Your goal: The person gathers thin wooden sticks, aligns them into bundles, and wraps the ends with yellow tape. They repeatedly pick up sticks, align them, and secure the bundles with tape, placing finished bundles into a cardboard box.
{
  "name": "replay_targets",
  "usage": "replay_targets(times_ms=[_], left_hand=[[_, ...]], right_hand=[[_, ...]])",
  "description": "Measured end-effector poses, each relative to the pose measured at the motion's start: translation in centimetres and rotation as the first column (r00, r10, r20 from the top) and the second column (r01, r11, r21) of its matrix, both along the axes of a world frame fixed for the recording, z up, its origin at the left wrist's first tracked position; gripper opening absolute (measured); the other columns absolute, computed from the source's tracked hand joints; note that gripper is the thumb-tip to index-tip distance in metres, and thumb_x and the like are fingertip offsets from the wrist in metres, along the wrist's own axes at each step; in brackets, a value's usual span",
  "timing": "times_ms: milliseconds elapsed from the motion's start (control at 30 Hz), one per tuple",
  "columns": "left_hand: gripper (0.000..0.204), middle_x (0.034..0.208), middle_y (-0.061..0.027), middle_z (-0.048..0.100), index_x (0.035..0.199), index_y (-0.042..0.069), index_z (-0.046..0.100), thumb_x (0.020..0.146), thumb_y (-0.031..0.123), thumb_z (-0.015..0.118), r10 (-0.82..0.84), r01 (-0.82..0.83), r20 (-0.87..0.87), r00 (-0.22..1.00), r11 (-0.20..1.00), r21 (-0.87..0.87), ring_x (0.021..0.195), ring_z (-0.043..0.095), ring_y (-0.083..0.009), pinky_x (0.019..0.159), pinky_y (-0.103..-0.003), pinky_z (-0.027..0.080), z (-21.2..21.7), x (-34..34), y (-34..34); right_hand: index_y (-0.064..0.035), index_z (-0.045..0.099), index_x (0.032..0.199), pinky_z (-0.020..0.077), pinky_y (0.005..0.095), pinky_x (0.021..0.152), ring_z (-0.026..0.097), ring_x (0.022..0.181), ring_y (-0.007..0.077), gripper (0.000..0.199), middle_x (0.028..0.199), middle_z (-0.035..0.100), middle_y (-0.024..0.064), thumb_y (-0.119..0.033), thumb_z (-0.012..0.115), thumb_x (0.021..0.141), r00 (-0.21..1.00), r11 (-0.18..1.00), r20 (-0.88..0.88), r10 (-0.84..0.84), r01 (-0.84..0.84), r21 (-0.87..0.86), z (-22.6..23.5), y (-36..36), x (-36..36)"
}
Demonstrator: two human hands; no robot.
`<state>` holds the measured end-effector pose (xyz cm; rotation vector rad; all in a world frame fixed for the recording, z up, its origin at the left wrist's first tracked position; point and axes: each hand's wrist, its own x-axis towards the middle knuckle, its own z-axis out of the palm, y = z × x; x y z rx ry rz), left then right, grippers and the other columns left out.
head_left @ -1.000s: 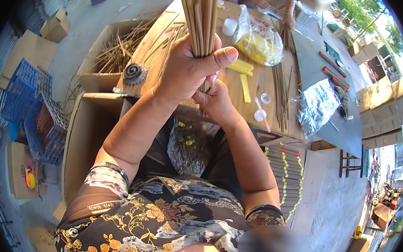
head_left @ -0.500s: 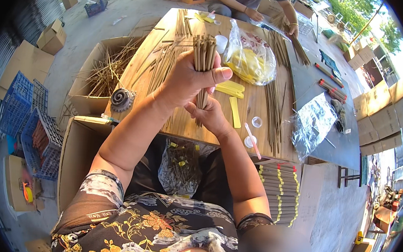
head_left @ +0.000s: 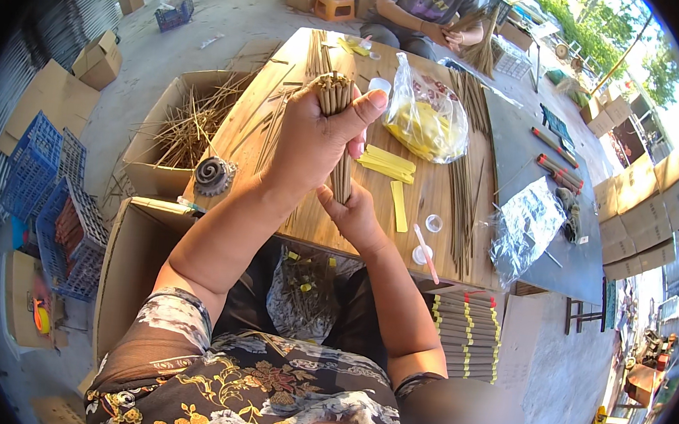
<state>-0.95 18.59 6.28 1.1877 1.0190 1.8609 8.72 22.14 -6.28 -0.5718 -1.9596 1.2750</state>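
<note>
A bundle of thin brown incense sticks (head_left: pixel 335 98) stands nearly upright above the near part of the wooden table (head_left: pixel 314 230). My left hand (head_left: pixel 318 135) is wrapped round its upper part, thumb across the front. Lower down, the fingers of my right hand (head_left: pixel 353 215) close round the same bundle. Just beyond my right hand lie flat yellow paper strips (head_left: pixel 387 163), with a single yellow strip (head_left: pixel 398 206) nearer to me. A clear plastic bag (head_left: pixel 426 122) holding more yellow strips sits behind them.
Loose sticks (head_left: pixel 462 198) lie along the table's right side. A pink-handled tool (head_left: pixel 426 252) rests near the front edge by a small round lid (head_left: pixel 433 223). A carton of sticks (head_left: pixel 148 129) stands at left. Across the table, a person (head_left: pixel 427 16) holds sticks.
The bundle sits lower in my left hand, with less of its top showing. The view has tilted slightly. The person opposite has brought both hands together around sticks.
</note>
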Motion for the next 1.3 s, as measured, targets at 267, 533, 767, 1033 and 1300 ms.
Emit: replay_targets(times_ms=[267,533,767,1033,1300], left_hand=[[0.014,0.056,-0.0024,0.051,0.075,0.006,0.053,0.081,0.016,0.061,-0.135,0.135,0.028,0.991,0.991,0.000,0.047,0.047,-0.0100,0.044,-0.022,0.039,0.2,-0.3,-0.4],[0.024,0.054,-0.0011,0.047,0.071,0.008,0.046,0.082,0.024,0.059,-0.544,0.538,0.054,0.837,0.838,0.091,0.043,0.045,-0.0093,0.040,-0.023,0.038,1.6,-2.7,-0.9],[0.031,0.049,0.0024,0.042,0.065,0.012,0.045,0.082,0.034,0.059,0.017,0.025,0.237,0.971,0.985,-0.170,0.041,0.042,-0.0079,0.040,-0.023,0.036,2.6,-2.2,-1.2],[0.036,0.050,0.0040,0.040,0.063,0.013,0.041,0.083,0.038,0.056,-0.328,0.391,0.434,0.839,0.918,-0.063,0.042,0.040,-0.0067,0.042,-0.021,0.036,1.4,-4.2,-2.1],[0.026,0.073,-0.0073,0.060,0.087,0.008,0.054,0.084,0.034,0.055,-0.260,0.256,0.332,0.907,0.965,0.056,0.065,0.058,-0.0188,0.065,-0.031,0.049,0.6,-4.7,-2.9]], right_hand=[[-0.0009,0.050,0.081,0.0387,0.0251,0.058,0.037,0.064,0.0084,0.020,0.066,0.043,-0.0007,-0.019,0.056,0.085,0.996,0.993,-0.043,0.080,-0.083,-0.079,0.0,0.0,-0.2],[-0.0076,0.044,0.061,0.0347,0.0218,0.043,0.041,0.048,0.0040,0.028,0.053,0.041,-0.0053,-0.017,0.060,0.083,0.951,0.892,0.080,0.297,-0.247,-0.379,2.9,-1.4,1.2],[-0.0090,0.042,0.068,0.0327,0.0198,0.041,0.041,0.046,0.0035,0.023,0.054,0.041,-0.0051,-0.017,0.056,0.085,0.977,0.890,0.081,0.196,-0.143,-0.434,4.1,-4.3,1.6],[-0.0086,0.041,0.064,0.0319,0.0202,0.039,0.040,0.040,0.0063,0.026,0.051,0.042,-0.0021,-0.015,0.054,0.086,0.924,0.637,-0.081,0.372,-0.318,-0.702,4.8,-7.0,2.4],[-0.0048,0.046,0.073,0.0341,0.0212,0.043,0.041,0.046,0.0068,0.019,0.057,0.045,-0.0024,-0.016,0.054,0.085,0.966,0.865,0.053,0.253,-0.201,-0.460,4.1,-7.4,2.3]])
